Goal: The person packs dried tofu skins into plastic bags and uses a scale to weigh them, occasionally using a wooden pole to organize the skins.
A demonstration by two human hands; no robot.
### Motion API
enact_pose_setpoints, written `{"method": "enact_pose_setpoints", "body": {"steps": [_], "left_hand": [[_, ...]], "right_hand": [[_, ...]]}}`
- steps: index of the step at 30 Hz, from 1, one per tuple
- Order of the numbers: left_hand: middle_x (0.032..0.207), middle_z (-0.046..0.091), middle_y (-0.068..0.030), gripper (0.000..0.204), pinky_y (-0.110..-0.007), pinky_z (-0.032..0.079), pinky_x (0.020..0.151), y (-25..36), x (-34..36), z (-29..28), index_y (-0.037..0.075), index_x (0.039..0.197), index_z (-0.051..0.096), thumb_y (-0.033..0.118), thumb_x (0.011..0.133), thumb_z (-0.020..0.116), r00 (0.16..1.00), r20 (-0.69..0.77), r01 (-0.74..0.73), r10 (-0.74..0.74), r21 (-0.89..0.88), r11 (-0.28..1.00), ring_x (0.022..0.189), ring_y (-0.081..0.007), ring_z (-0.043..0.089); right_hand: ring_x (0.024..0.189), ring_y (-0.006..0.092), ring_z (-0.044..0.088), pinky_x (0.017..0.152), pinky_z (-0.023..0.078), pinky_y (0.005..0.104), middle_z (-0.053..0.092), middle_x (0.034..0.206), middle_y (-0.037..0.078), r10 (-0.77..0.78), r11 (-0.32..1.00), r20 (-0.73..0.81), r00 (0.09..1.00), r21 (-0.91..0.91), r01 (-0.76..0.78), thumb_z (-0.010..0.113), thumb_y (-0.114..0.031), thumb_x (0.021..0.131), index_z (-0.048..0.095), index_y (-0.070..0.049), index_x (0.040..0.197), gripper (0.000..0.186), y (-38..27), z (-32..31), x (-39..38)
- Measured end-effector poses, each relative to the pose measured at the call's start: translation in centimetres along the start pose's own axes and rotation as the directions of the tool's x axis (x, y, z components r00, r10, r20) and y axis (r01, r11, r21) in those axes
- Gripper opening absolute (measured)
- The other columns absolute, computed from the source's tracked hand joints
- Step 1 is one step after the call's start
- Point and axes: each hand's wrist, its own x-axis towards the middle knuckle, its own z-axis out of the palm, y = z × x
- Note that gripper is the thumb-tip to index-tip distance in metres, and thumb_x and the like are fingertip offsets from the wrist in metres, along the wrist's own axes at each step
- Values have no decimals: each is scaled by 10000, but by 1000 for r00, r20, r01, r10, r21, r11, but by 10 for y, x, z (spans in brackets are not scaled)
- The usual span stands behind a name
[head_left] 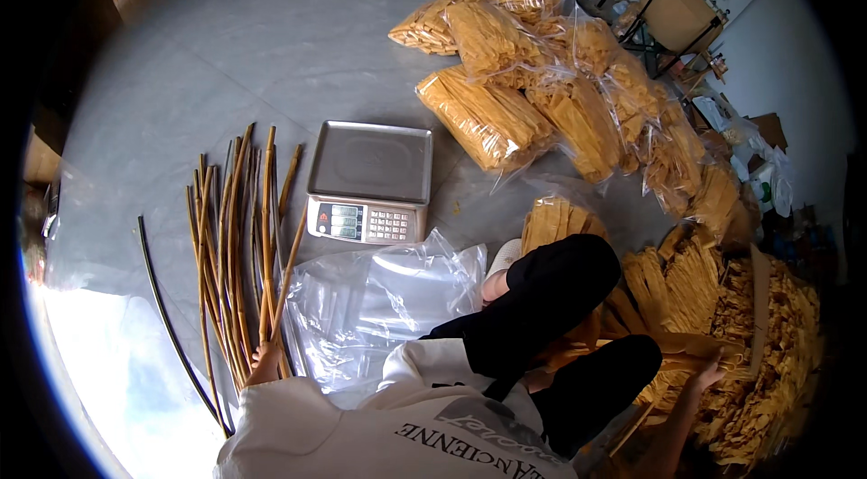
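On the left, my left hand [265, 363] is closed around the lower part of the bamboo sticks [237, 253], which lie in a loose bundle on the floor. How many of them it grips is hidden. My right hand [707, 372], at the lower right, is closed on a bunch of flat, dried yellow-brown strips [673, 348]. Those strips reach across toward my knees. Beside this hand rises a large heap of similar yellow-brown pieces [768, 362]. A clear plastic bag [379, 298] lies flat between the sticks and my legs.
A digital scale [370, 167] with a metal pan stands ahead of the bag. Several filled clear bags [488, 118] of yellow-brown strips are piled ahead to the right. One dark, curved stick [167, 316] lies at far left. A folding chair [677, 14] stands by the right wall.
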Motion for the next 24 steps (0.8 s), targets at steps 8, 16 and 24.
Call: {"method": "enact_pose_setpoints", "body": {"steps": [8,16,24], "left_hand": [[1220,436,-146,624,-416,369,913,-10,-11,-4,148,1303,342,224,752,624,997,-66,44,-41,48,998,1128,-307,437],[1228,429,-138,658,-411,370,902,11,-20,-44,155,1324,302,187,753,627,974,-214,108,-75,148,983,1125,-291,439],[1223,371,-163,691,-430,340,924,62,-14,-1,148,1320,245,69,724,584,960,-145,-232,241,75,970,1130,-324,390]], "right_hand": [[1080,321,494,925,439,424,445,1256,190,63,996,-3,998,-68,-63,574,-373,843,384,3,1280,606,-27,8,-21],[1068,331,498,911,445,440,454,1241,200,-46,996,-22,999,-78,45,580,-379,837,420,19,1248,594,-16,18,-25],[1083,332,484,923,429,446,463,1233,199,-99,994,103,990,-40,104,574,-380,843,405,15,1262,600,-7,31,-23]]}}
